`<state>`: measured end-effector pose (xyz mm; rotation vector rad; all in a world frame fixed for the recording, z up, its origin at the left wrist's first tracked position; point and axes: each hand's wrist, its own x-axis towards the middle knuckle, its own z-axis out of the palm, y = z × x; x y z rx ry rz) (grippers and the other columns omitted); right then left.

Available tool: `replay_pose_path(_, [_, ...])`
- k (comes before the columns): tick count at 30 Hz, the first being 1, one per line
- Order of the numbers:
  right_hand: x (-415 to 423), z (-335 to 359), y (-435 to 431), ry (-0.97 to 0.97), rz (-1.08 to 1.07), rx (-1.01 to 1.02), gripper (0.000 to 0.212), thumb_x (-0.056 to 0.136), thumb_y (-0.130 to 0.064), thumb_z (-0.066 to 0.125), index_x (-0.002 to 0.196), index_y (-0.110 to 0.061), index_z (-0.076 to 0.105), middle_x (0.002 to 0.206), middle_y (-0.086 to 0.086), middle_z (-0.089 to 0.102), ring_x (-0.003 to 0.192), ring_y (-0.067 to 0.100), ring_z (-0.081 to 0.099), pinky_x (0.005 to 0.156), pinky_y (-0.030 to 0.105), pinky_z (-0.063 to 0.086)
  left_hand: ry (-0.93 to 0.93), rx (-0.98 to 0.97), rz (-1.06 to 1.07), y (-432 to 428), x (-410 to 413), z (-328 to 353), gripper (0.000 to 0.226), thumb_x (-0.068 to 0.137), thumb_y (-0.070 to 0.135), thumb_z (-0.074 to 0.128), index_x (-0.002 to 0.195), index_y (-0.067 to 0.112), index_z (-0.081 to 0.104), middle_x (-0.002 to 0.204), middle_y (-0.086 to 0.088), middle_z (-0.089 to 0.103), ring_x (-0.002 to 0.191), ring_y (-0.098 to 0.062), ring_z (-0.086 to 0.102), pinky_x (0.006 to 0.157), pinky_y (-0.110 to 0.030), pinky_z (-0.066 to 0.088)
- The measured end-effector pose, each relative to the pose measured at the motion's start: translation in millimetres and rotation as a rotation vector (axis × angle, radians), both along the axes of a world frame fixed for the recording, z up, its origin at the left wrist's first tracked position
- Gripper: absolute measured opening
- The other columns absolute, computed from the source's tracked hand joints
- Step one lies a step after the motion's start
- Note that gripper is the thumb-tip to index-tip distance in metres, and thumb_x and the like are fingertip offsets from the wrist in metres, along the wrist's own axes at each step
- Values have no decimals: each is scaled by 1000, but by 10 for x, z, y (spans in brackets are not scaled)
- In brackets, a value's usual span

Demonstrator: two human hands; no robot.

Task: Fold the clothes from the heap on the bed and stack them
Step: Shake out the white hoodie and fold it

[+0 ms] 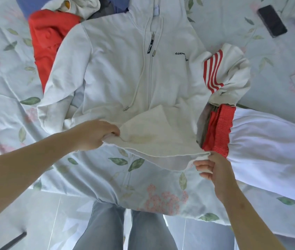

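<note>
Hoodie [117,56], top beyond frame edge

The hoodie [117,56] at centre is matt white knit cloth, and its turned-up hem shows a fluffier, slightly rough inside. Its cord tip [154,52] has a dull metal shine. The sheet [96,170] is thin, smooth printed cloth, creased. At right, a red waistband [220,129] is ribbed elastic on a smoother, faintly shiny white garment [269,145]. The phone [272,20], upper right, is dark and glossy. The red garment [47,37], upper left, is matt cloth. The floor [35,213], lower left, looks like glossy tile.
</note>
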<state>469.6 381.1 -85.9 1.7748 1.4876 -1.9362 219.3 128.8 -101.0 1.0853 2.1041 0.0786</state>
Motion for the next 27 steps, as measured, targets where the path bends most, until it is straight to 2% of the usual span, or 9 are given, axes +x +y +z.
replay_pose_path(3, [413, -78, -152, -203, 175, 56, 26, 95, -24, 44, 77, -13, 58, 55, 6, 65, 56, 18, 56, 59, 29, 41, -7, -110, -161, -75, 248, 89, 53, 86, 0, 46, 118, 41, 56, 114, 15, 61, 104, -9, 55, 89, -26, 42])
replay_pose_path(5, [609, -214, -233, -374, 354, 92, 34, 95, -34, 45, 75, -13, 64, 65, 7, 63, 63, 21, 56, 66, 31, 45, 17, -187, -319, -46, 455, 25, 56, 87, -3, 43, 127, 36, 51, 127, 15, 55, 114, -10, 51, 93, -23, 39])
replay_pose_path(8, [735, -442, -255, -609, 829, 80, 34, 92, -43, 44, 94, -14, 61, 87, 1, 63, 88, 22, 61, 88, 35, 46, -147, -495, -481, 5, 778, -164, 67, 90, 1, 49, 146, 33, 30, 148, 5, 38, 133, -17, 38, 107, -32, 35])
replay_pose_path(10, [662, -500, -270, -705, 1047, 158, 25, 89, -42, 41, 92, -21, 53, 82, -6, 54, 89, 18, 56, 81, 33, 42, -250, -567, -452, 22, 912, -255, 73, 89, 14, 57, 149, 33, 21, 150, 1, 35, 135, -19, 36, 109, -36, 35])
replay_pose_path(14, [310, -513, -447, -550, 993, 338, 14, 89, -32, 39, 84, -23, 47, 85, -5, 52, 87, 19, 50, 70, 31, 34, -216, -287, 3, 22, 956, -322, 44, 97, 31, 47, 140, 34, 36, 139, 7, 47, 121, -12, 49, 100, -27, 38])
replay_pose_path(18, [-100, -471, -744, -384, 961, 272, 12, 90, -29, 42, 92, -25, 53, 90, -6, 54, 86, 18, 50, 70, 29, 36, -158, -145, 420, -215, 809, -393, 32, 98, 17, 42, 126, 27, 53, 130, 3, 55, 113, -16, 54, 92, -25, 41])
replay_pose_path(21, [-355, -474, -997, -279, 987, 214, 19, 91, -26, 41, 97, -19, 57, 95, -2, 60, 86, 17, 55, 72, 31, 43, -5, 8, 792, -555, 650, -456, 33, 94, 7, 41, 118, 20, 61, 125, -4, 57, 107, -21, 57, 86, -24, 40])
replay_pose_path(25, [-644, -536, -1357, -214, 999, 198, 20, 92, -22, 42, 99, -11, 57, 98, 6, 61, 85, 21, 55, 67, 30, 39, 165, 94, 1195, -1038, 385, -582, 36, 92, 9, 46, 126, 18, 53, 129, -9, 50, 104, -25, 55, 84, -31, 39])
replay_pose_path(27, [-767, -599, -1538, -191, 1007, 235, 21, 92, -20, 44, 107, -10, 57, 109, 6, 61, 97, 23, 56, 71, 30, 37, 31, 90, 1327, -1175, 231, -685, 42, 93, 16, 50, 135, 18, 43, 135, -4, 46, 106, -19, 51, 89, -33, 39])
